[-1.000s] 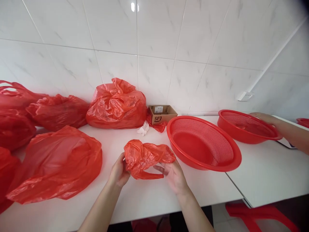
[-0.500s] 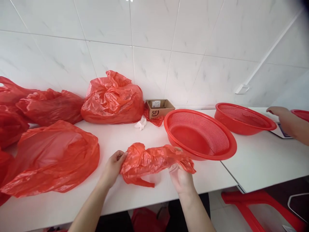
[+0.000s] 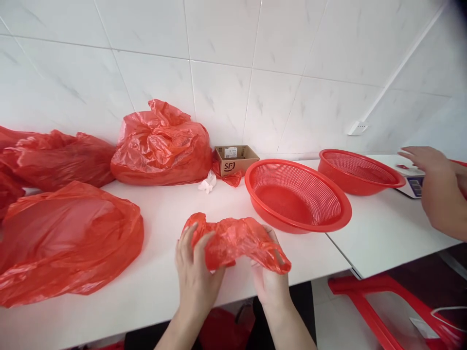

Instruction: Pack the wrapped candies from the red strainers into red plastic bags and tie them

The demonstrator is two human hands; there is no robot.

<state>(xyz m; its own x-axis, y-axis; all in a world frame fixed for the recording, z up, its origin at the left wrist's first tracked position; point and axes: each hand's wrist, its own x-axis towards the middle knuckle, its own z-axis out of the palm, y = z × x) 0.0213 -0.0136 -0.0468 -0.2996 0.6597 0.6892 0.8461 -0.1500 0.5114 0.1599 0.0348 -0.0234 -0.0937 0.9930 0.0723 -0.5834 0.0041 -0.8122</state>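
Observation:
A crumpled red plastic bag (image 3: pixel 239 238) stretches between my hands just above the white table's front part. My left hand (image 3: pixel 197 267) has its fingers curled over the bag's left end, with the thumb below. My right hand (image 3: pixel 272 282) grips the right end, its fingers partly hidden behind the film. A loop like a bag handle hangs over that hand. Just beyond it stands a red perforated basket (image 3: pixel 280 223). To the left of my hands, an open-mouthed red plastic bag (image 3: pixel 73 243) lies spread on the table.
Full red bags (image 3: pixel 160 146) line the wall, beside a small cardboard box (image 3: pixel 235 163) and a crumpled white tissue (image 3: pixel 208 182). Another red basket (image 3: pixel 357 177) stands at the right, near a scale (image 3: pixel 414 186) and another person's hand (image 3: pixel 426 158). Below the table is a red stool (image 3: pixel 368 296).
My left hand has shifted right and turned, its fingers now over the bag. The bag is bunched shorter. At the right, the other person's hand has moved and more of the scale shows.

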